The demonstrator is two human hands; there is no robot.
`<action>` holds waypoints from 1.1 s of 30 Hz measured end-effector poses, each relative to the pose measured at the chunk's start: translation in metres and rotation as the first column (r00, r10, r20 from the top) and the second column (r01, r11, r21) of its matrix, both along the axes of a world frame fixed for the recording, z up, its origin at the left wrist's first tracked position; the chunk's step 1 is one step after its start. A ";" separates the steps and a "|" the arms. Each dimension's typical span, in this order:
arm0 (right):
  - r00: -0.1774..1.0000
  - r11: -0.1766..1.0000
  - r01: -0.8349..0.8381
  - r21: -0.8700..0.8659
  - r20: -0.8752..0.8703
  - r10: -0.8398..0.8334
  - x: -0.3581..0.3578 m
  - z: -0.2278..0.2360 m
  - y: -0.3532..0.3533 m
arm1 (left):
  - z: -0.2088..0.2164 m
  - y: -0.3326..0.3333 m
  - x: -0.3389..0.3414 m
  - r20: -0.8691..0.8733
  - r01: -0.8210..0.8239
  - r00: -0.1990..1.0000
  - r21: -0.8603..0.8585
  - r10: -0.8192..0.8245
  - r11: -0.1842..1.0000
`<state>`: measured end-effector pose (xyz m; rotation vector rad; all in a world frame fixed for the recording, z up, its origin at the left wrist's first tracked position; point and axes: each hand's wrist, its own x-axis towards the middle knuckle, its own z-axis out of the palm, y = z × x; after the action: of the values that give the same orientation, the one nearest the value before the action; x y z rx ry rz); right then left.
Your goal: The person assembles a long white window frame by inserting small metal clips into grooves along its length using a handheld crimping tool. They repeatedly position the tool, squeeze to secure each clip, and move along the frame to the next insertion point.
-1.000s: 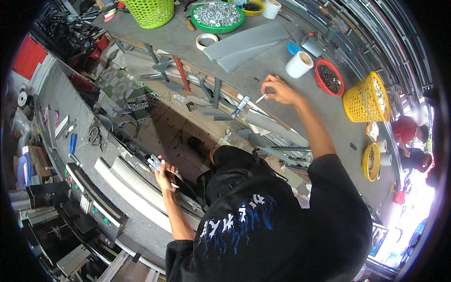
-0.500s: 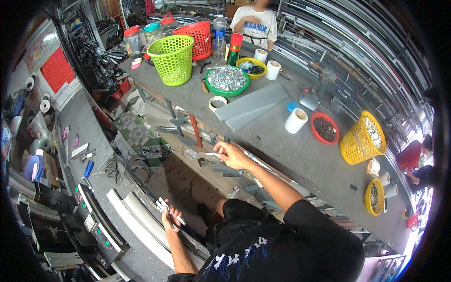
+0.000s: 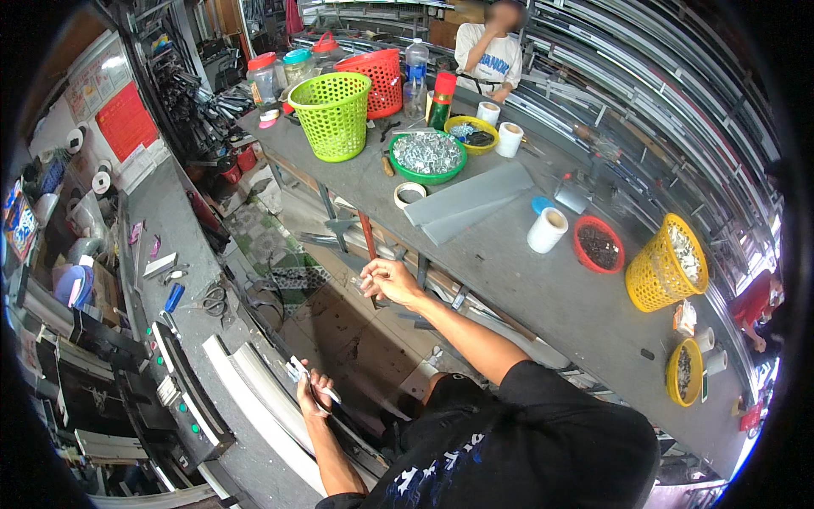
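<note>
My left hand [image 3: 315,392] is closed round several small white pieces [image 3: 296,370], close to the edge of the left bench. A thin white strip hangs from its fingers; their exact kind is unclear. My right hand [image 3: 388,281] reaches over the gap between the two benches, its fingers bent together. Something small and pale shows at its fingertips, too blurred to name. White curved profiles [image 3: 254,407] lie along the left bench beside my left hand. Beyond my right hand is the edge of the grey table [image 3: 500,297].
On the table stand a green basket [image 3: 329,119], a green bowl of metal parts [image 3: 428,156], grey sheets [image 3: 475,204], a white roll [image 3: 547,230] and a yellow basket [image 3: 657,271]. Scissors [image 3: 214,301] lie on the left bench. A person [image 3: 489,55] is behind the table.
My right hand has moved left and slightly down over the gap; the white piece in its fingers shows less clearly. My left hand keeps its hold. The whole view has shifted a little.
</note>
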<state>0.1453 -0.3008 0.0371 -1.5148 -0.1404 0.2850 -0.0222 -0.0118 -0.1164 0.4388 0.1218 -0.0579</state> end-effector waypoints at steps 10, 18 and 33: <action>0.705 0.999 0.015 -0.041 0.709 0.018 -0.088 0.157 -0.001 | 0.000 -0.002 -0.002 -0.036 -0.006 0.999 0.013 0.006 1.000; 0.481 0.709 -0.634 0.309 0.875 0.050 -0.188 0.262 0.010 | 0.000 0.001 -0.003 -0.023 0.017 1.000 0.033 -0.016 0.999; 0.484 0.737 -0.592 0.327 0.875 0.000 -0.193 0.239 -0.003 | 0.002 -0.002 -0.003 -0.005 -0.014 1.000 0.044 0.014 0.999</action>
<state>-0.0482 -0.3037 0.2761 -0.8238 -1.2220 -0.2387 -0.0251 -0.0143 -0.1140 0.4815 0.1320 -0.0429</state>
